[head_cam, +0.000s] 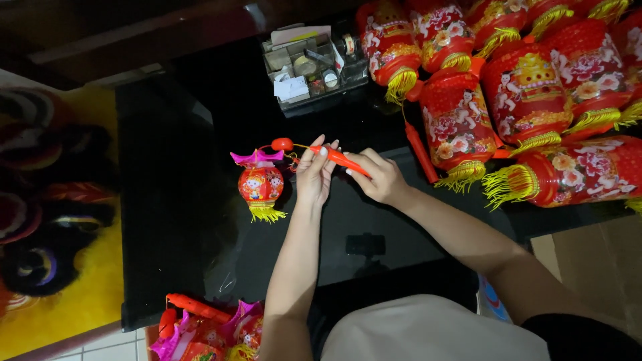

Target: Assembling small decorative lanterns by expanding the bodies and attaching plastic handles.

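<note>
Left hand (pixel 314 172) raised mid-bench, fingers pinched together on the near end of an orange stick (pixel 340 159). Hanging off that stick's far-left tip by a wire hook: a small red lantern (pixel 261 184) with pink petal top and yellow fringe, resting just above the black bench (pixel 167 200), probably held up so as to dangle free rather than lie flat. Right hand (pixel 378 176) just beside, closed around the stick's right end, steadying it from the other side; both hands clamped on the one stick, knuckles nearly touching.

Far left, off the bench edge: a yellow and black furry costume head (pixel 47 227). Near left, below the bench: a heap of wrapped small lanterns (pixel 207 331) in pink and red, well apart from the hands. Far middle: a clear organiser box (pixel 311 63) of small bits. Right and far right: a crowded row of large red lanterns (pixel 528 93) with gold tassels, another orange stick (pixel 420 150) lying beside them, hemming in the right side. Near right: brown cardboard (pixel 588 261).
</note>
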